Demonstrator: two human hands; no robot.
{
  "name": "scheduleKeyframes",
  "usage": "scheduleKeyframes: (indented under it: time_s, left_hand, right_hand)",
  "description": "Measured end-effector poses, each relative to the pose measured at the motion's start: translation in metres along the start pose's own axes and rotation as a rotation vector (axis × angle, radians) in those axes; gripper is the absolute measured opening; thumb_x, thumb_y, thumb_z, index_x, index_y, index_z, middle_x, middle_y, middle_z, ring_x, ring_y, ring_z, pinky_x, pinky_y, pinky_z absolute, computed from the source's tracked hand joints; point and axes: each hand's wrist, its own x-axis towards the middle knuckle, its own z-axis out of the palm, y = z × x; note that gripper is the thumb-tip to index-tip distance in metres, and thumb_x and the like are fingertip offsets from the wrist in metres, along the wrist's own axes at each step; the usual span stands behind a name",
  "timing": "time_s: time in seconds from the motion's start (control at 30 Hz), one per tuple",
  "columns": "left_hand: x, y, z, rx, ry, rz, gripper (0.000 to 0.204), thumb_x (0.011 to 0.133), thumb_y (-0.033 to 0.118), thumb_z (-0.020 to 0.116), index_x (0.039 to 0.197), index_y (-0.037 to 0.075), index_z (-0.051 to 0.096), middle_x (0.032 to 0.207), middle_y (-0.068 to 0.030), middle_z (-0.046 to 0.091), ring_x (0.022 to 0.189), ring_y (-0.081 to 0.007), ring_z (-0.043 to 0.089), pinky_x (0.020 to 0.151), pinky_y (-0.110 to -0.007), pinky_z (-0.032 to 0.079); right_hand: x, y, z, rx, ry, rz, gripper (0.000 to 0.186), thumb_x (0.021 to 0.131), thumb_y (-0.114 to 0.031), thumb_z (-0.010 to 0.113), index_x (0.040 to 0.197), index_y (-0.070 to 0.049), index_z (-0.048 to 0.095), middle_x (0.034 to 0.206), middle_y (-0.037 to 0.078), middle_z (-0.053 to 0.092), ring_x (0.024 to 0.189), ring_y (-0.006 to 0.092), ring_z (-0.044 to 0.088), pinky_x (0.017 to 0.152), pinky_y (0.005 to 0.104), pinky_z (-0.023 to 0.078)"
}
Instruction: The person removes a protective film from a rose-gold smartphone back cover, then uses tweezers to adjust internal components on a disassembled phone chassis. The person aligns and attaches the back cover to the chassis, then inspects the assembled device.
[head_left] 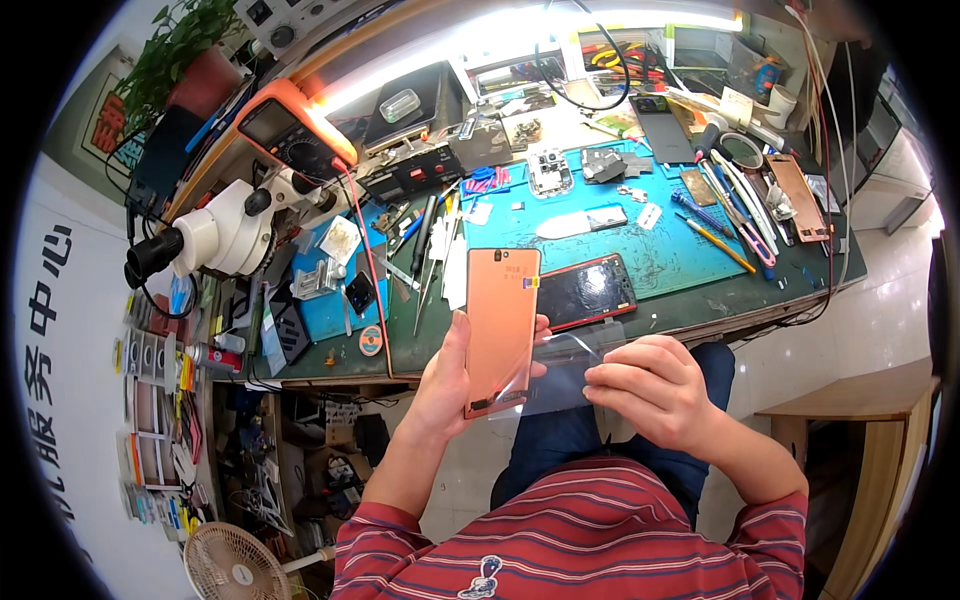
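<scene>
My left hand is closed around the lower part of a copper-coloured phone back panel, which has a dark camera spot at its top and a small coloured sticker on its right edge. Between the fingers of my right hand is the edge of a clear plastic film. The film slants across the panel's lower right corner; whether it still sticks there I cannot tell. Just behind, a dark phone with a red frame lies screen up at the near edge of the blue mat.
The blue work mat carries small phone parts, a white-bladed tool and a yellow pencil-like tool. A microscope and an orange multimeter stand at the left. Another copper panel lies right. A fan stands low at left.
</scene>
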Motion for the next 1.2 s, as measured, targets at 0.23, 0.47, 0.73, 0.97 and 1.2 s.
scheduleKeyframes:
  time_s: [0.23, 0.47, 0.73, 0.97, 1.2]
  left_hand:
    - [-0.002, 0.003, 0.003, 0.005, 0.023, 0.080, 0.076, 0.101, 0.061, 0.025, 0.144, 0.000, 0.038, 0.137, -0.0189, 0.052, 0.122, -0.0288, 0.056, 0.095, -0.043, 0.052]
    - [-0.004, 0.006, -0.004, -0.092, -0.023, 0.081, 0.076, 0.102, 0.061, 0.023, 0.144, 0.000, 0.037, 0.135, -0.0184, 0.053, 0.115, -0.0288, 0.060, 0.093, -0.041, 0.053]
    - [-0.002, 0.008, -0.003, -0.054, 0.001, 0.153, 0.077, 0.101, 0.062, 0.023, 0.144, 0.000, 0.038, 0.133, -0.0178, 0.054, 0.113, -0.0288, 0.061, 0.088, -0.039, 0.055]
    - [-0.003, 0.009, -0.005, -0.100, -0.016, 0.123, 0.079, 0.100, 0.064, 0.023, 0.145, 0.000, 0.038, 0.134, -0.0177, 0.054, 0.113, -0.0296, 0.061, 0.088, -0.039, 0.055]
    - [-0.002, 0.008, -0.003, -0.098, 0.026, 0.169, 0.079, 0.100, 0.064, 0.021, 0.144, 0.000, 0.038, 0.133, -0.0180, 0.054, 0.111, -0.0305, 0.062, 0.094, -0.042, 0.052]
  right_hand:
    - [-0.002, -0.007, -0.002, -0.027, -0.002, -0.022, 0.020, 0.069, -0.011, 0.069, 0.088, -0.007, 0.072, 0.099, 0.003, 0.068, 0.094, 0.0179, 0.063, 0.080, 0.0336, 0.052]
    - [-0.003, -0.010, -0.005, -0.018, -0.018, 0.000, 0.019, 0.069, -0.011, 0.067, 0.088, -0.007, 0.072, 0.098, 0.003, 0.068, 0.093, 0.0177, 0.063, 0.079, 0.0334, 0.051]
    - [-0.008, -0.010, -0.004, -0.046, -0.004, 0.011, 0.020, 0.068, -0.011, 0.066, 0.086, -0.007, 0.072, 0.098, 0.003, 0.068, 0.094, 0.0183, 0.063, 0.079, 0.0339, 0.051]
    - [-0.010, -0.009, -0.006, -0.064, -0.004, 0.019, 0.019, 0.068, -0.011, 0.066, 0.086, -0.006, 0.071, 0.099, 0.003, 0.067, 0.095, 0.0193, 0.063, 0.081, 0.0351, 0.051]
    - [-0.015, -0.007, -0.008, -0.073, -0.007, 0.033, 0.018, 0.071, -0.011, 0.067, 0.088, -0.006, 0.071, 0.100, 0.004, 0.068, 0.097, 0.0208, 0.064, 0.085, 0.0372, 0.053]
